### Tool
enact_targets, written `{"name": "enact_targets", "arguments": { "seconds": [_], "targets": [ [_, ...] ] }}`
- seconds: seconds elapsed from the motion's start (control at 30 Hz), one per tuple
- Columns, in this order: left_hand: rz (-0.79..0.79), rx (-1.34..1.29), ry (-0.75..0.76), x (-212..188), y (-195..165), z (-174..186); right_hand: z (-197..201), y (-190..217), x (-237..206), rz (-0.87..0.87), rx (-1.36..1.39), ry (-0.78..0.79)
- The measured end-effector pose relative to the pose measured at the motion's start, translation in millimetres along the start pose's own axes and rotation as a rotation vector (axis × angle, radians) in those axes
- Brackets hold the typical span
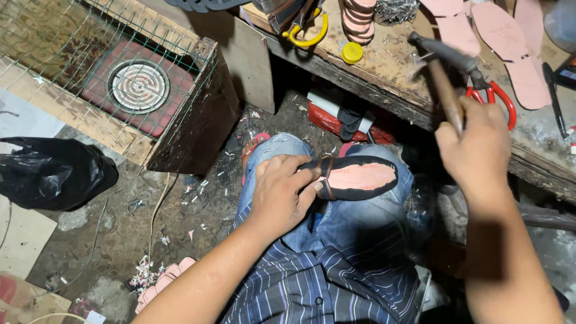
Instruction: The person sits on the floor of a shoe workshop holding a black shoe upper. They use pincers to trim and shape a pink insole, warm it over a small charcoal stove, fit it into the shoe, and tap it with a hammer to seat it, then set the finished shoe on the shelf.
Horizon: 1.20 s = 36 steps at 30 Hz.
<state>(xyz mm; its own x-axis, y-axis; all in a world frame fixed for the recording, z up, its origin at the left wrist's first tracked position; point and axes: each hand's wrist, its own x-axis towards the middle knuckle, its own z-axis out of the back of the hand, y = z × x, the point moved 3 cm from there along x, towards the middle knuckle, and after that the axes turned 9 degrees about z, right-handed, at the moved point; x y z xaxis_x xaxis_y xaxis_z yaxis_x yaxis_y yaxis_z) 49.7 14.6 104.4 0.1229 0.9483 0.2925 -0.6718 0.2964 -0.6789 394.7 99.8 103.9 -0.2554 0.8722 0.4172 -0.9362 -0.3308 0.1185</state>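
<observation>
Pinning the light, flexible sandal sole (358, 177) on the lap, the left hand (282, 193) clamps its heel end; the right hand (477, 150) grips a raised hammer (447, 72).

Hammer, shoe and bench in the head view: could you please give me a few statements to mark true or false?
1. The right hand holds a hammer raised. True.
2. The left hand is empty. False: it steadies a black shoe on the lap.
3. The shoe lies sole up, its sole pink. True.
4. Red-handled scissors lie on the floor. False: they lie on the workbench.
5. The black bag hangs from the bench. False: it sits on the floor.
</observation>
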Motion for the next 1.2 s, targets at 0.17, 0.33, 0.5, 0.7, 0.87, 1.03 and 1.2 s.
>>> {"name": "enact_targets", "arguments": {
  "seconds": [0.17,0.33,0.5,0.7,0.87,1.03,1.2],
  "targets": [
    [-0.008,0.016,-0.015,-2.4,-1.6,-1.9,-5.6,-11.3,-29.1,-0.433,0.714,-0.143],
    [-0.003,0.009,-0.022,-2.6,-2.1,-3.7,-2.6,22.8,-58.5,-0.564,1.108,-0.208],
    [-0.007,0.008,-0.044,-2.2,-1.0,-4.0,11.0,87.8,-101.7,-0.351,1.067,0.132],
    [-0.004,0.003,-0.033,-3.6,0.2,-4.9,35.2,132.6,-137.1,-0.124,0.565,0.219],
    [0.001,-0.010,-0.012,-4.2,-4.4,0.9,32.9,148.3,-122.0,-0.019,0.417,0.334],
    [-0.029,-0.004,0.041,-4.9,-6.9,6.6,54.3,144.9,-114.7,-0.011,0.717,0.219],
    [-0.013,0.017,0.048,-7.6,-4.8,4.3,39.7,157.2,-116.7,-0.067,0.538,0.345]
  ]
}}
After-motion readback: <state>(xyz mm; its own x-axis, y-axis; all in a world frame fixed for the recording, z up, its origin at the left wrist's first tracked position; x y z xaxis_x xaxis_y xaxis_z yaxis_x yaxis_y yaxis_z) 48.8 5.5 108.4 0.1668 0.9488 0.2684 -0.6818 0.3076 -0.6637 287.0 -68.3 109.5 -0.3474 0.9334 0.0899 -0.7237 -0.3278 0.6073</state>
